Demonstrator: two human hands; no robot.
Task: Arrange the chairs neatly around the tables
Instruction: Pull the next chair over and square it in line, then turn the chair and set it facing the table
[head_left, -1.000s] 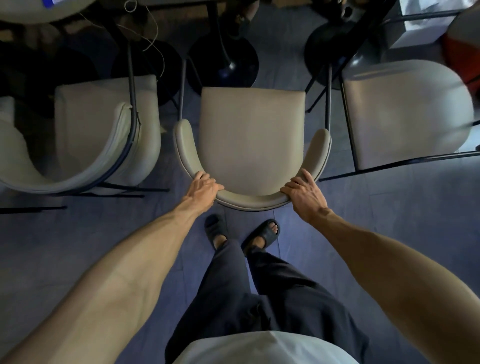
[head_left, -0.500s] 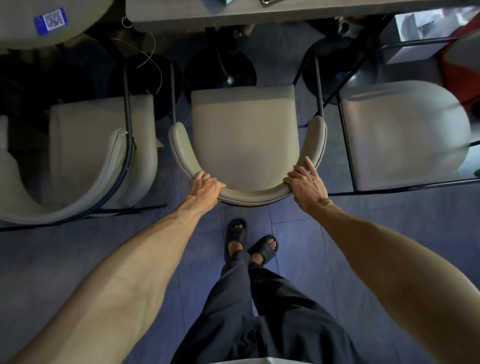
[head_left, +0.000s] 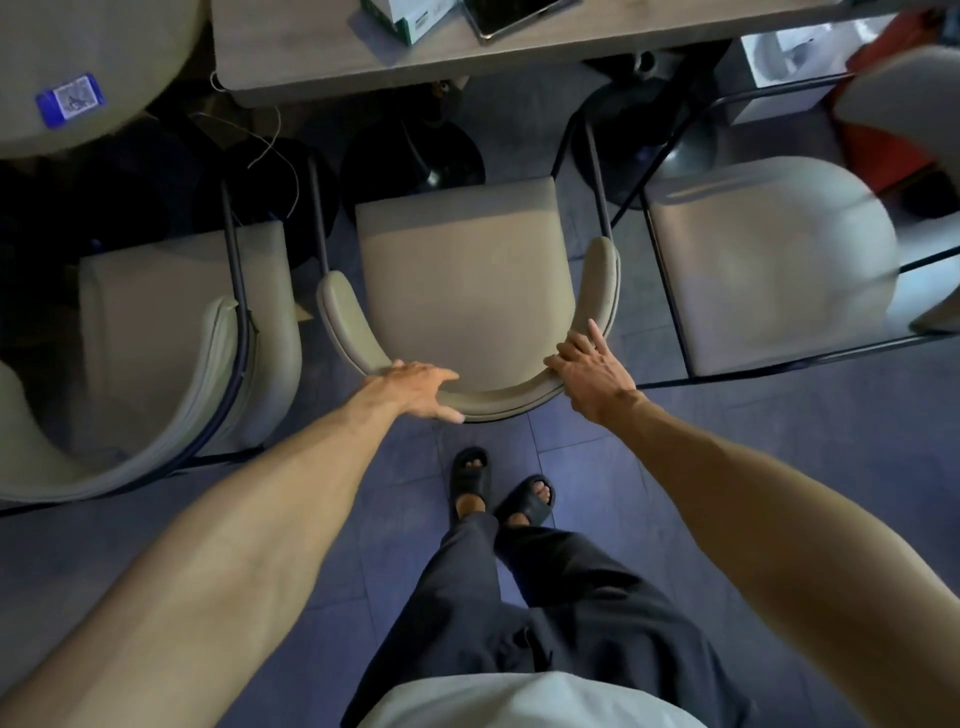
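A beige armchair (head_left: 462, 275) with a curved backrest stands in front of me, its seat front just short of the grey table's edge (head_left: 322, 78). My left hand (head_left: 410, 389) lies on the backrest's left rear, fingers stretched along the rim and thumb on the outer side. With straight fingers, my right hand (head_left: 587, 366) presses against the right rear of the backrest. A matching armchair (head_left: 171, 332) stands at the left, turned at an angle. A third beige chair (head_left: 769, 260) stands at the right.
Black round table bases (head_left: 415, 156) sit under the table ahead of the middle chair. On the table lie a green-and-white box (head_left: 415, 18) and a flat device (head_left: 514, 15). A round table (head_left: 78, 67) with a blue sticker is far left. My sandalled feet (head_left: 498, 493) stand on grey floor tiles.
The middle chair has slid forward toward the table, whose top now shows. I stepped after it. My left hand's fingers have flattened along the backrest rim.
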